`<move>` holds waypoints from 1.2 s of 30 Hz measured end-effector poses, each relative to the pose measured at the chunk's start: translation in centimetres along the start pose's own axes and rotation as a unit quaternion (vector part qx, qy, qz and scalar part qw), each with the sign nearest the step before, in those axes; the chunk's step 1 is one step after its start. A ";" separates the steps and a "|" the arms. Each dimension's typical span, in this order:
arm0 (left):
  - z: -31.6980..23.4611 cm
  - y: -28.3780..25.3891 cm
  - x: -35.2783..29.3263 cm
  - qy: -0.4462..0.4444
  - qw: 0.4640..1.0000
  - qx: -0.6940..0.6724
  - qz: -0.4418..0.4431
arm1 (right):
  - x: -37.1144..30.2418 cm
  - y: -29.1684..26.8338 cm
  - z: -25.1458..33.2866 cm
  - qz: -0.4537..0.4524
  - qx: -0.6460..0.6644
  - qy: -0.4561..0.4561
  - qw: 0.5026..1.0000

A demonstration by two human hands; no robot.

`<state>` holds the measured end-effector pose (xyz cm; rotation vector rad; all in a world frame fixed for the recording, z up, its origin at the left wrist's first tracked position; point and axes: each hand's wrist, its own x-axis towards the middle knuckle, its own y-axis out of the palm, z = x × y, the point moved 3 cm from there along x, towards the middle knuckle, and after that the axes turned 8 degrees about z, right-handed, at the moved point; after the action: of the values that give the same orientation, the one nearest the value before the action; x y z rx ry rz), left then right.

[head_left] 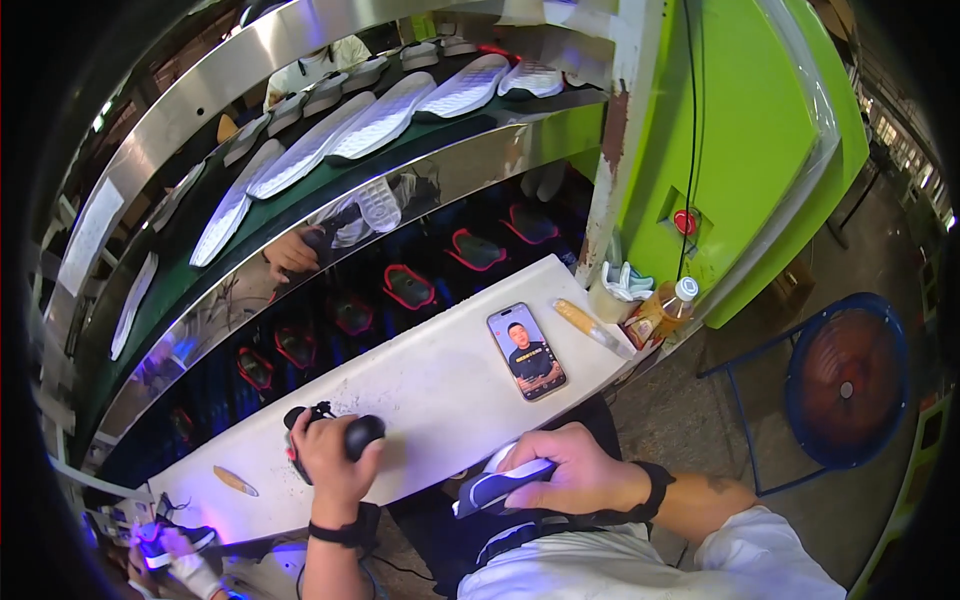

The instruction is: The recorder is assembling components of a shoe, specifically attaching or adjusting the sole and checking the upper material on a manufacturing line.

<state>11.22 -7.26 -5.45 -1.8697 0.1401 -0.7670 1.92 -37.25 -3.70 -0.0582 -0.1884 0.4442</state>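
On the white bench (430, 360), my left hand (335, 455) is closed round a black shoe upper (364, 437), its smooth rounded end showing beside my thumb and dark laces beyond my fingers. My palm hides most of it. Closer to my body, my right hand (575, 468) grips a shoe sole (492, 490), dark grey-blue with white edges, between thumb and fingers. It is held up off the bench, just past its front edge. A phone (527, 352) with a lit screen lies on the bench between and beyond my hands.
White soles (385, 115) ride a green belt above; red-edged uppers (408, 286) sit below. A yellow-handled knife (590, 325), bottle (662, 312) and cup (612, 295) stand right; another cutter (235, 481) lies left. Another person's gloved hand (190, 565) works at a shoe. A fan (848, 385) stands right.
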 end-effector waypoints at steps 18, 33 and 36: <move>-12.0 -3.8 -3.7 -0.069 0.948 -0.309 -0.032 | 3.9 1.6 2.0 0.040 0.009 -0.061 0.997; -12.8 -3.6 -6.9 -0.052 0.933 -0.355 0.005 | 0.9 2.1 3.5 0.072 -0.107 -0.072 0.989; -13.3 -4.6 -7.2 -0.037 0.945 -0.318 0.060 | 0.2 2.3 3.0 0.106 -0.092 -0.100 0.985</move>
<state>-3.07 -12.68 -1.50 -2.4678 0.4974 -0.6041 0.54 -35.05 -0.98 -0.2173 -0.4235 0.6442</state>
